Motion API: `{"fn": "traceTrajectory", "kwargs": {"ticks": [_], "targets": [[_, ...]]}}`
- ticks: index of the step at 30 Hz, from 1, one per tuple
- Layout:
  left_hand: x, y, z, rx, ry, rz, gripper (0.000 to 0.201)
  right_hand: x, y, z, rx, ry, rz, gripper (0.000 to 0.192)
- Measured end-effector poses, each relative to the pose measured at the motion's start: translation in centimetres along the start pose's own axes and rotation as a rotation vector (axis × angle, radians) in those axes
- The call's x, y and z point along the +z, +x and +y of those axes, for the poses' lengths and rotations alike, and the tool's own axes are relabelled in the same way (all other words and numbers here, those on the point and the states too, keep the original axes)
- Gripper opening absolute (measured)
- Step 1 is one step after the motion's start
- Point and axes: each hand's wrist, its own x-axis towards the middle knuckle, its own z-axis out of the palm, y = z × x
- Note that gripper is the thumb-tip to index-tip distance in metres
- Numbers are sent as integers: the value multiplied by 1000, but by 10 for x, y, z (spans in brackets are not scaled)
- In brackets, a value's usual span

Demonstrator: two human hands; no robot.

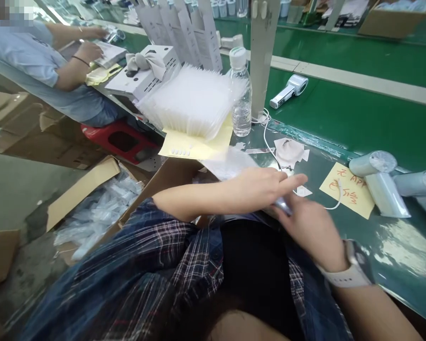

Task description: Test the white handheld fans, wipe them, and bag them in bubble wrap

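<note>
Just in front of my body, my left hand (pixel 257 189) reaches across from the left, one finger stretched toward my right hand and the others curled. What it holds, if anything, is hidden. My right hand (pixel 310 225), wearing a watch (pixel 357 260) on its wrist, closes around a smooth silvery piece (pixel 283 206). Most of that piece is covered by the hands, so its kind does not show. A translucent plastic sleeve (pixel 230 162) lies just beyond my left forearm. Close past the fingers, a white cable (pixel 270 142) runs along the bench.
A stack of translucent sleeves (pixel 195 99) stands beside a water bottle (pixel 241 102). Pale blue cylinders (pixel 372 163) lie at right by a yellow note (pixel 348 192). A handheld device (pixel 289 91) rests on the green belt (pixel 355 102). Left are a carton (pixel 81 192) and a seated co-worker (pixel 31 61).
</note>
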Motion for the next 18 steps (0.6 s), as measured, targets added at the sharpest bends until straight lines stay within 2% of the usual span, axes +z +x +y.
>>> {"fn": "traceTrajectory", "kwargs": {"ticks": [2, 4, 6, 7, 8, 9, 10, 12, 14, 15, 17, 18], "targets": [[-5, 1, 7, -3, -8, -19, 54, -11, 7, 7, 189, 234, 19, 45], [-18, -3, 13, -37, -102, 21, 52, -28, 13, 8, 282, 664, -110, 56], [-37, -11, 12, -53, -307, 82, 54, -46, 14, 0, 141, 1140, -349, 66], [-48, -16, 9, -69, -438, 132, 54, -53, 13, -7, 24, 1279, -443, 73], [-59, -23, 4, -100, -577, 200, 54, -58, 12, -16, -83, 1308, -490, 82], [-68, -30, -2, -142, -710, 274, 52, -61, 11, -26, -170, 1235, -481, 90], [-76, -39, -11, -181, -826, 355, 49, -62, 11, -37, -237, 1092, -413, 90], [-84, -61, -29, -240, -977, 503, 42, -60, 15, -57, -353, 774, -168, 68], [-82, -91, -49, -317, -978, 617, 37, -57, 24, -72, -545, 653, 57, 52], [-78, -110, -59, -384, -928, 648, 37, -57, 29, -74, -664, 668, 118, 52], [-65, -151, -77, -554, -768, 696, 45, -58, 38, -66, -814, 692, 162, 60], [-57, -171, -85, -626, -688, 710, 50, -59, 40, -55, -789, 655, 186, 63]]}}
